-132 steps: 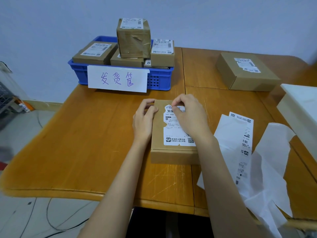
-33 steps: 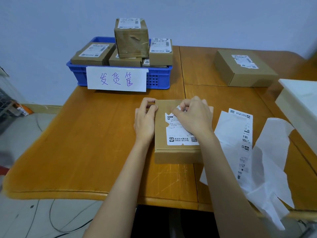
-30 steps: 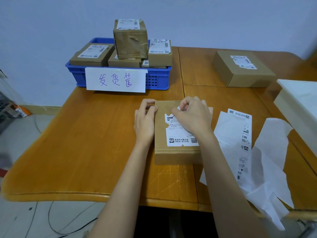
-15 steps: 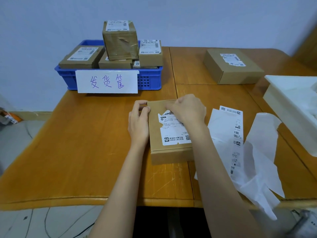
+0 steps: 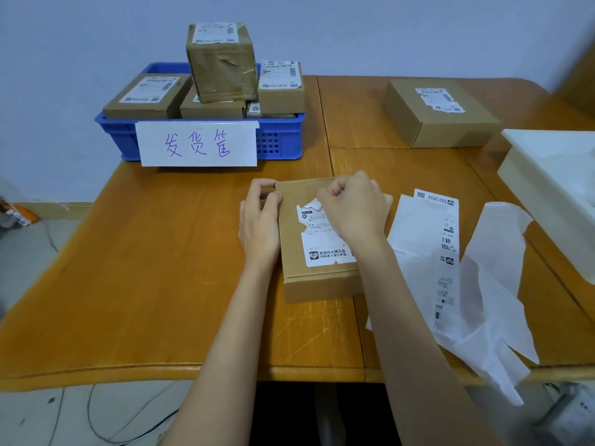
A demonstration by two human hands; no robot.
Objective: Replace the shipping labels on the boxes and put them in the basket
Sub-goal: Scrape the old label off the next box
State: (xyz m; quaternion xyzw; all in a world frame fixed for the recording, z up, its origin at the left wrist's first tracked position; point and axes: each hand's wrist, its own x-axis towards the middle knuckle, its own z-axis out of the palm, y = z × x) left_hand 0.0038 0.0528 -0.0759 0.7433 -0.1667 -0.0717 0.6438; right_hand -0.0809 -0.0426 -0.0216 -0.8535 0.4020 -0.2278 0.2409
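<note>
Our left hand point(image 5: 260, 225) holds the box point(image 5: 317, 239) mid-tabletop; our right hand point(image 5: 354, 206) pinches its torn label point(image 5: 325, 239).

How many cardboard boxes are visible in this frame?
At least 7: five in the blue basket, namely left, middle, tall one on top, right, one barely showing beneath; one under the hands; one far right. More may be hidden.

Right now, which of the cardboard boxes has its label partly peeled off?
The box under the hands at the table's near middle: its label is torn and lifted at the top. The far-right box and those in the blue basket keep flat labels.
</note>
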